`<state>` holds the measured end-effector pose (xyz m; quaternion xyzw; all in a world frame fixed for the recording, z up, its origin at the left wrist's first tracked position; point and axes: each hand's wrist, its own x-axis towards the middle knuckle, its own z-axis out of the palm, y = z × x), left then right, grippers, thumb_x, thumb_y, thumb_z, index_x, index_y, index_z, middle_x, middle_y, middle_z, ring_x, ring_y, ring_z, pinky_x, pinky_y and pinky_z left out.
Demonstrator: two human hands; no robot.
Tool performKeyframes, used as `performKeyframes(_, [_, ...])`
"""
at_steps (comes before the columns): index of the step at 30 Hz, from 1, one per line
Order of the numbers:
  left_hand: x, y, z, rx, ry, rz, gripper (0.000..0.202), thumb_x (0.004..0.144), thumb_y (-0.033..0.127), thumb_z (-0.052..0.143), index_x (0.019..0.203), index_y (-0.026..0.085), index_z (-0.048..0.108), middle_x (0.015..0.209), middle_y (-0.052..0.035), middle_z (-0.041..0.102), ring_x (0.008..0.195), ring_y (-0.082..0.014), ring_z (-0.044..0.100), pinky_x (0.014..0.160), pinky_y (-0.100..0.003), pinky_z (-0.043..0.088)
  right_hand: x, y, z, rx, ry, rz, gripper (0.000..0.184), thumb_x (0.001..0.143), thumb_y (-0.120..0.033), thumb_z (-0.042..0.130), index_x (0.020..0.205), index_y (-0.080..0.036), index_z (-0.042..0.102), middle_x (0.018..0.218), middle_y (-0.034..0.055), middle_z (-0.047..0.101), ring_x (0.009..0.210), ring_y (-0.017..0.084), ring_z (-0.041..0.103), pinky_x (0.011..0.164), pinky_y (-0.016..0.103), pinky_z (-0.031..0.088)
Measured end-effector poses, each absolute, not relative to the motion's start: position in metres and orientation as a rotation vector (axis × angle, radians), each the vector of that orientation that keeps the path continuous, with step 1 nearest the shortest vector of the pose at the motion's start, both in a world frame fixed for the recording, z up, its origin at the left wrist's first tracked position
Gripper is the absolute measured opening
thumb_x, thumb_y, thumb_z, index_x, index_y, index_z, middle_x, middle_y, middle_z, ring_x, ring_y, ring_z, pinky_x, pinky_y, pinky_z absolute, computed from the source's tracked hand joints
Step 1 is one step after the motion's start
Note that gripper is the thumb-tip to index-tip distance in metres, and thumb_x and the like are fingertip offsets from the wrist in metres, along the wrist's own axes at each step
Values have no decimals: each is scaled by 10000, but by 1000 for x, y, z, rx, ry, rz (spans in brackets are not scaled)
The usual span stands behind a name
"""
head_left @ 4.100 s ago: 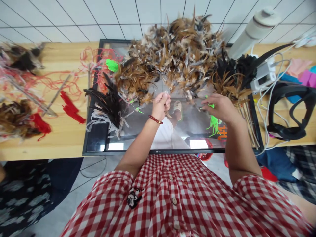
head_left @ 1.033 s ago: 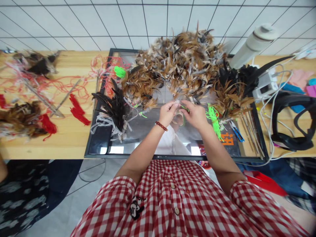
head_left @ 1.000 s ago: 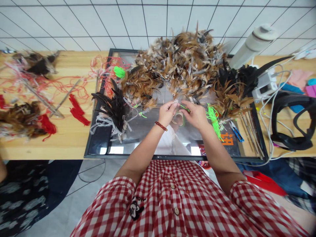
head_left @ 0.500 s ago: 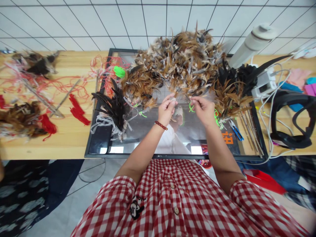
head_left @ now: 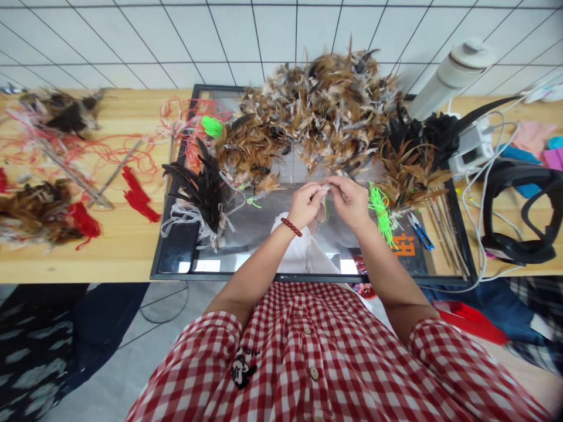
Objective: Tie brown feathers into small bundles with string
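My left hand (head_left: 304, 203) and my right hand (head_left: 350, 200) meet fingertip to fingertip over the glass-topped tray (head_left: 176, 258). Both pinch a small pale tuft of feather quills (head_left: 325, 187) between them. Whether green string is in the pinch I cannot tell. A big heap of brown feathers (head_left: 325, 111) lies just beyond the hands. A bunch of neon green strings (head_left: 380, 212) lies right of my right hand. A red bead bracelet (head_left: 291, 227) sits on my left wrist.
A tied black feather bundle (head_left: 200, 187) lies left on the tray. Small blue scissors (head_left: 421, 232) and thin sticks (head_left: 446, 234) lie at the right. Red string (head_left: 136, 196) and more feathers cover the wooden table (head_left: 88, 252) at left. A white bottle (head_left: 448, 73), cables and a black headset (head_left: 523, 217) are at right.
My right hand had drawn apart to the right with a green string, then came back in. Both hands now touch at the fingertips, slightly lower over the glass.
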<state>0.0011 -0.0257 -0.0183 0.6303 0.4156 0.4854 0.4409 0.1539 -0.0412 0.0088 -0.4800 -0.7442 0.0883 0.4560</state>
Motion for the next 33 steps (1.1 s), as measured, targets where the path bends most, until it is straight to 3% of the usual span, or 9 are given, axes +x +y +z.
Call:
performKeyframes(4, [-1, -27, -14, 1577, 1059, 1230, 305, 925, 416, 622, 748, 185, 713, 788, -56, 720, 729, -145, 634, 711, -275, 503, 154, -44, 12, -1227, -1857, 246, 278, 990, -264, 469, 1083, -241, 729, 1044, 66, 798, 960, 199, 749, 871, 354, 604])
performKeyframes(10, [0, -27, -5, 1299, 1090, 1237, 277, 893, 354, 679, 675, 184, 690, 644, -4, 627, 613, -107, 565, 592, -230, 443, 159, -42, 13, -1316, -1891, 324, 316, 926, -260, 505, 1146, -254, 732, 1165, 92, 771, 1050, 245, 723, 965, 444, 583])
performKeyframes(17, [2, -22, -7, 978, 1071, 1203, 306, 891, 412, 700, 709, 166, 678, 613, 16, 623, 484, -53, 478, 484, -199, 408, 166, -38, 11, -1467, -1856, 240, 182, 946, -287, 536, 886, -225, 696, 888, 76, 738, 839, 218, 669, 778, 349, 527])
performKeyframes(20, [1, -22, -10, 1057, 1076, 1264, 327, 881, 464, 702, 736, 171, 702, 771, -19, 693, 482, -39, 494, 475, -201, 430, 168, -38, 9, -1531, -1827, 114, 164, 945, -253, 506, 891, -220, 656, 901, 87, 703, 860, 232, 634, 774, 354, 490])
performKeyframes(24, [-1, -23, -8, 1096, 1085, 1384, 357, 878, 493, 691, 756, 158, 707, 1264, -112, 690, 465, 3, 483, 447, -216, 442, 171, -37, 8, -1571, -1824, 12, 155, 951, -237, 498, 900, -222, 643, 882, 85, 668, 863, 245, 605, 776, 367, 468])
performKeyframes(27, [0, -27, -3, 1133, 1008, 1298, 387, 881, 518, 678, 754, 152, 692, 1365, -137, 662, 458, 7, 481, 436, -216, 430, 169, -39, 10, -1525, -1933, -6, 181, 974, -264, 488, 914, -231, 656, 887, 84, 668, 864, 246, 602, 777, 371, 464])
performKeyframes(29, [2, -29, -2, 1135, 946, 1182, 402, 864, 536, 693, 756, 149, 676, 1251, -135, 718, 462, -10, 499, 437, -213, 426, 166, -40, 12, -1479, -2028, 5, 206, 990, -292, 482, 936, -234, 672, 897, 87, 678, 881, 252, 611, 783, 378, 461])
performKeyframes(31, [4, -31, -3, 1103, 903, 1065, 402, 848, 544, 708, 767, 153, 661, 927, -82, 754, 454, -41, 508, 439, -210, 418, 163, -41, 15, -1452, -2082, 20, 230, 1000, -309, 476, 952, -229, 685, 906, 93, 689, 901, 258, 622, 788, 387, 455])
performKeyframes(33, [4, -30, -5, 1080, 890, 1008, 393, 845, 538, 710, 756, 160, 647, 660, 0, 645, 447, -55, 487, 443, -200, 391, 163, -41, 16, -1449, -2081, 44, 246, 1003, -320, 477, 949, -222, 695, 911, 96, 700, 916, 260, 633, 799, 391, 455])
